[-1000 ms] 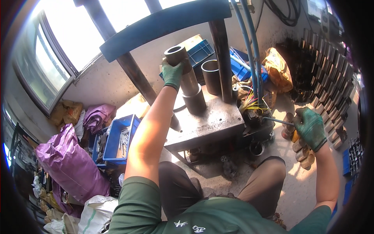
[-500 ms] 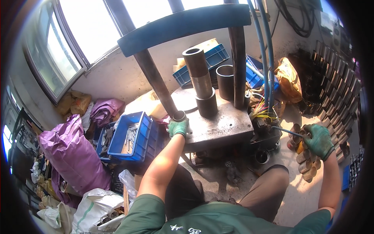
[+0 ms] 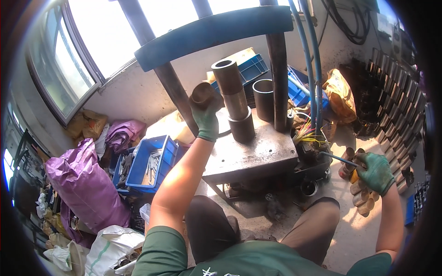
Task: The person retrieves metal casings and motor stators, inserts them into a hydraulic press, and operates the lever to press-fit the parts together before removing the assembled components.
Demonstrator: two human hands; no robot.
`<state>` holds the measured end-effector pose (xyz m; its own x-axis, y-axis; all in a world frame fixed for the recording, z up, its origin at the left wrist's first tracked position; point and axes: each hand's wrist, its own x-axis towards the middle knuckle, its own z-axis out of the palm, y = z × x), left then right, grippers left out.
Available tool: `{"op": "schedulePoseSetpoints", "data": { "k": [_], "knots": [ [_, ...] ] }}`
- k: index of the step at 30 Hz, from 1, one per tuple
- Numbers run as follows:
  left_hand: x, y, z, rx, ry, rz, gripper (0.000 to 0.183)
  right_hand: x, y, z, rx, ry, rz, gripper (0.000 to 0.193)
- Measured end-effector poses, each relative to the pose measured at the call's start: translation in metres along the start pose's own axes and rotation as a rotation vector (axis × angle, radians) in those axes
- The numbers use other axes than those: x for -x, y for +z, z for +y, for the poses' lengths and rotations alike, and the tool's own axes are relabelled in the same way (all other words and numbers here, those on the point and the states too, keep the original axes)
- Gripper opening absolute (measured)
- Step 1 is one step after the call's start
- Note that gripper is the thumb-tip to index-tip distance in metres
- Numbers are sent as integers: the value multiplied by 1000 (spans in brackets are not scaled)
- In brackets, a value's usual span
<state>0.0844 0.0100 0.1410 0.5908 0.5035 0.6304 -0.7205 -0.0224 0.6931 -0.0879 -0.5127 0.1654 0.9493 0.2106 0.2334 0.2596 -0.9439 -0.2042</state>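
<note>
My left hand (image 3: 205, 120), in a green glove, grips a short hollow metal sleeve (image 3: 201, 94) and holds it raised beside the left column of the press. To its right, a tall steel tube (image 3: 228, 78) stands on a narrower shiny section, with a dark collar (image 3: 242, 127) at the bottom on the steel press table (image 3: 258, 152). My gloved right hand (image 3: 376, 173) is closed around the end of a thin lever rod (image 3: 340, 159) that runs left to the valve unit beside the press.
A wide dark cylinder (image 3: 264, 99) stands behind the tube. A blue crossbeam (image 3: 216, 34) spans the columns. At left are a blue crate (image 3: 161, 172) of metal pins and a purple sack (image 3: 87, 184). Metal sleeves (image 3: 361, 198) lie near my right hand; many more are stacked far right.
My left hand has lifted up and away from the table's left corner, bringing the metal sleeve higher beside the tall tube. My right hand stays on the lever.
</note>
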Motion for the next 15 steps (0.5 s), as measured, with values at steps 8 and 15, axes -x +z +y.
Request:
{"op": "schedulePoseSetpoints", "data": {
  "k": [8, 15],
  "knots": [
    [-146, 51, -15, -225, 201, -143, 60, -10, -10, -10, 51, -31, -167, 34],
    [-135, 83, -7, -657, -62, -143, 88, 1, -7, -17, -109, -55, -235, 39]
  ]
}}
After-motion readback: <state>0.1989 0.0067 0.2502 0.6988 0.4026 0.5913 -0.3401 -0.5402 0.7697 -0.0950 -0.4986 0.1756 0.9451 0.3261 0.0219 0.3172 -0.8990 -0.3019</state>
